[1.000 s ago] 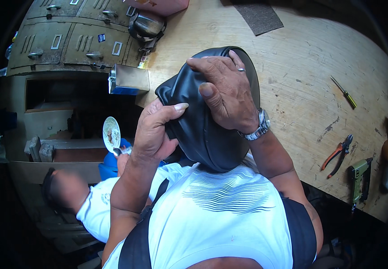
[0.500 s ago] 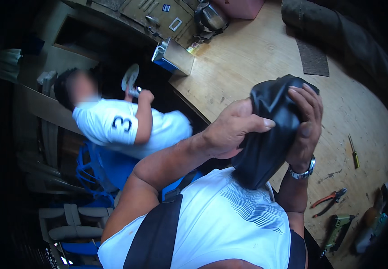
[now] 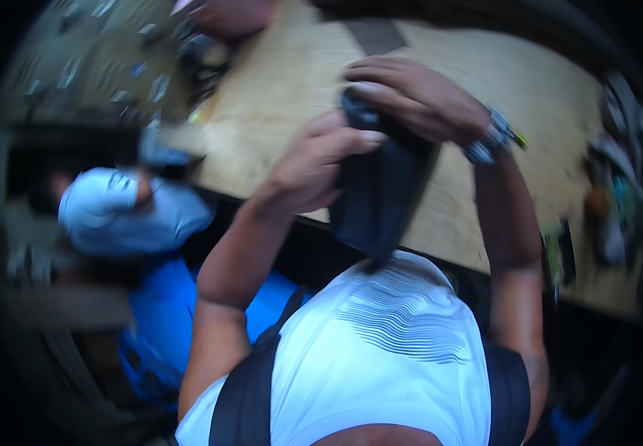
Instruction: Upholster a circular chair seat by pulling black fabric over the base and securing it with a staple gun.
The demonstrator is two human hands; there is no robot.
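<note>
A black, leather-like piece (image 3: 375, 197) is held up in front of my chest, its lower end narrowing close to my shirt. My left hand (image 3: 314, 163) grips its left edge, the thumb pressed on the face near the top. Over the upper end bends my right hand (image 3: 419, 97), fingers curled across the top edge and a metal watch on its wrist. Motion blur softens both hands and the piece. What lies inside or behind the piece is hidden.
A light wooden table (image 3: 277, 111) spreads beyond my hands, with a dark strip (image 3: 375, 33) at the back. At right are a green hand tool (image 3: 559, 253) and a blurred cluster of items (image 3: 618, 186). Leftward, another person (image 3: 113, 212) is beside a blue chair (image 3: 161, 305).
The view has swung, so the table and the other person appear farther left. My right hand has shifted from the piece's right side to over its top, and the piece looks flatter and straighter.
</note>
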